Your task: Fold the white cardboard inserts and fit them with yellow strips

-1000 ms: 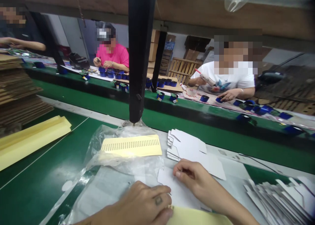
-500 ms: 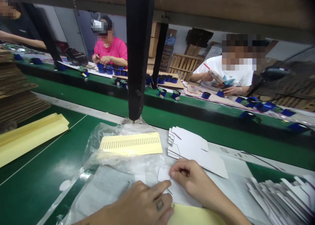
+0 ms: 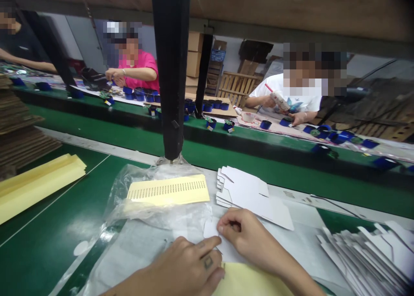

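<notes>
A flat white carton blank (image 3: 210,228) lies in front of me, partly hidden beneath both hands. My left hand (image 3: 190,261) is palm down, its fingers stretched across the blank and resting on it. The thumb is beside the left edge of a yellow sheet (image 3: 252,281), which overlaps the near part of the blank. My right hand (image 3: 247,233) is closed, thumb and fingertip pinched together at the flap end of the blank. Whatever sits in that pinch is too small or hidden to make out.
A yellow label sheet (image 3: 168,189) lies on clear plastic film. White carton blanks (image 3: 246,192) are stacked beyond my hands, more blanks (image 3: 365,253) at right. Yellow sheets (image 3: 39,184) and cardboard (image 3: 26,132) are left. A black post (image 3: 171,71) rises ahead; people work across the belt.
The view has shifted slightly, so the scene sits a little further left. My hands keep nearly the same pose on the blank. The person in pink has moved their hands leftward.
</notes>
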`<action>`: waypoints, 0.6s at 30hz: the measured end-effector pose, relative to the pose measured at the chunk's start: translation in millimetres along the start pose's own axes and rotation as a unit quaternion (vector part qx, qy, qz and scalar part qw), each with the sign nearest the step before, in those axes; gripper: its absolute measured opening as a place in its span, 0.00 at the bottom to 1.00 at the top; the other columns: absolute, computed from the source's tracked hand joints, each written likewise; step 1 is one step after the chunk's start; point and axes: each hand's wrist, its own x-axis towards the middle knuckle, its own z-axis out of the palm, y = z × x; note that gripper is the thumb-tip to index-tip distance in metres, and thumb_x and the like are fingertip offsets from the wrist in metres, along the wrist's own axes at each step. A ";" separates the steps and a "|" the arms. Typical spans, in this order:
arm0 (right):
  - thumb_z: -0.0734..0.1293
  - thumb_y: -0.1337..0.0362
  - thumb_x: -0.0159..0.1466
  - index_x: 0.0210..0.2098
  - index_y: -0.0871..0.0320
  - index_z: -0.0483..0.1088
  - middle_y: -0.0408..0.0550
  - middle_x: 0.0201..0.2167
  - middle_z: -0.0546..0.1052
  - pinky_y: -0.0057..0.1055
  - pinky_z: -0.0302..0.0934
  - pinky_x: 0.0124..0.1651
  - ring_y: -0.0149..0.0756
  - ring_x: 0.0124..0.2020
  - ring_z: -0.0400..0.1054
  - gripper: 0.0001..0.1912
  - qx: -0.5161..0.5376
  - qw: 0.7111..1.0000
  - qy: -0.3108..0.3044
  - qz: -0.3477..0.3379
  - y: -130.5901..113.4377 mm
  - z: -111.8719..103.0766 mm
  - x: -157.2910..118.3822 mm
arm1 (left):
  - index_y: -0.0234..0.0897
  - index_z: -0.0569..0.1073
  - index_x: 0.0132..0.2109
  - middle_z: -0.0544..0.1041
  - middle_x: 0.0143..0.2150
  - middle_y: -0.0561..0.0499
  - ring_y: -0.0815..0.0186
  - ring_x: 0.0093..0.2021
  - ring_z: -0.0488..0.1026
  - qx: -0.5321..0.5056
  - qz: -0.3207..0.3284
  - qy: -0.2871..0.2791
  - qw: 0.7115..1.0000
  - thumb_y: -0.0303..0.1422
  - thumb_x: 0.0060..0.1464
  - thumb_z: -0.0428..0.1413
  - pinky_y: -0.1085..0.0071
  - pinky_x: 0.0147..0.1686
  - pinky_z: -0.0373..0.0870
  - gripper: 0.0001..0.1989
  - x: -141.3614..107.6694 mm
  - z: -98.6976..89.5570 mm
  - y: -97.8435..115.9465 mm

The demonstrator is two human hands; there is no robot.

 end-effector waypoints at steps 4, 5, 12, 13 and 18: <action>0.65 0.56 0.61 0.38 0.59 0.78 0.45 0.28 0.74 0.33 0.57 0.35 0.37 0.31 0.64 0.15 0.027 1.000 0.000 0.008 5.9 -0.1 4.4 | 0.36 0.72 0.42 0.81 0.46 0.44 0.60 0.35 0.82 0.029 0.011 0.003 1.000 0.28 0.73 0.43 0.68 0.25 0.75 0.14 -2.1 -1.3 2.4; 0.64 0.54 0.62 0.44 0.60 0.77 0.44 0.29 0.72 0.32 0.57 0.34 0.36 0.30 0.64 0.19 0.037 0.999 0.002 0.011 8.1 -0.2 5.1 | 0.35 0.73 0.42 0.81 0.48 0.43 0.60 0.34 0.82 0.036 0.015 0.008 0.999 0.28 0.73 0.44 0.69 0.25 0.74 0.14 -2.9 -1.4 2.8; 0.74 0.60 0.54 0.37 0.56 0.72 0.35 0.23 0.66 0.28 0.52 0.30 0.31 0.26 0.60 0.13 0.024 0.999 -0.005 0.035 15.8 0.2 3.8 | 0.37 0.71 0.41 0.83 0.47 0.50 0.62 0.31 0.83 -0.048 0.013 0.069 0.996 0.31 0.76 0.40 0.64 0.23 0.74 0.17 -6.8 2.7 -0.8; 0.74 0.62 0.53 0.34 0.55 0.71 0.35 0.23 0.66 0.28 0.52 0.30 0.31 0.26 0.61 0.11 0.011 0.999 0.000 0.037 15.7 0.9 4.3 | 0.37 0.71 0.41 0.84 0.47 0.51 0.63 0.31 0.83 -0.058 0.017 0.075 0.995 0.30 0.75 0.41 0.64 0.23 0.74 0.17 -7.4 3.3 -1.5; 0.65 0.66 0.65 0.34 0.53 0.68 0.36 0.22 0.67 0.31 0.52 0.34 0.33 0.27 0.62 0.02 -0.046 0.998 0.046 0.014 14.5 2.4 6.0 | 0.36 0.73 0.43 0.84 0.50 0.48 0.62 0.36 0.84 -0.055 0.024 0.095 0.994 0.30 0.75 0.43 0.65 0.27 0.76 0.15 -10.5 5.1 -1.7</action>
